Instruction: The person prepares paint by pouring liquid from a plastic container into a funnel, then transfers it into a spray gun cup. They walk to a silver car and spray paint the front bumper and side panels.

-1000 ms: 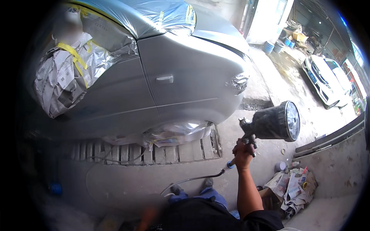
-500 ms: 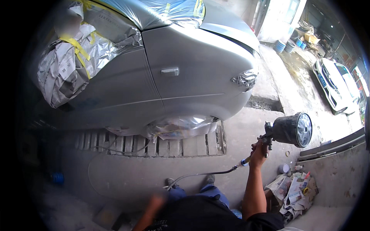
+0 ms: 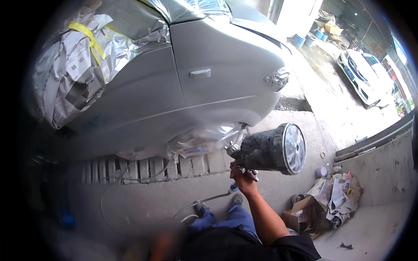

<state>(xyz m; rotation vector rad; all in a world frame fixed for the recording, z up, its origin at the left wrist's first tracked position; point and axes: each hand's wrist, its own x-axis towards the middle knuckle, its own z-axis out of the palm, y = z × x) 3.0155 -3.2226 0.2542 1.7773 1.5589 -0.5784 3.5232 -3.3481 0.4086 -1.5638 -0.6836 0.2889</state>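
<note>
My right hand (image 3: 244,179) is wrapped round the handle of a paint spray gun (image 3: 265,150). The gun's large dark cup with a pale round lid tilts to the right, and its metal nozzle is toward the car. An air hose (image 3: 204,200) runs from the handle down to the left. My left hand (image 3: 164,244) is low at the near edge, smeared by motion and partly behind a dark blur; its fingers cannot be made out. In front stands a grey car (image 3: 226,93), apart from the gun, with its wheel wrapped in clear plastic film (image 3: 202,141).
Taped paper sheeting (image 3: 72,71) covers the car's left part. Beneath the car lies a slatted floor grate (image 3: 152,169). At right are a cardboard box (image 3: 302,213), crumpled newspapers (image 3: 342,195) and a low wall (image 3: 383,165). A white car (image 3: 365,78) stands farther off.
My right hand has moved left with the spray gun, toward the wheel, and the nozzle has swung leftward. My left hand has shifted down and slightly left. The view has moved a little.
</note>
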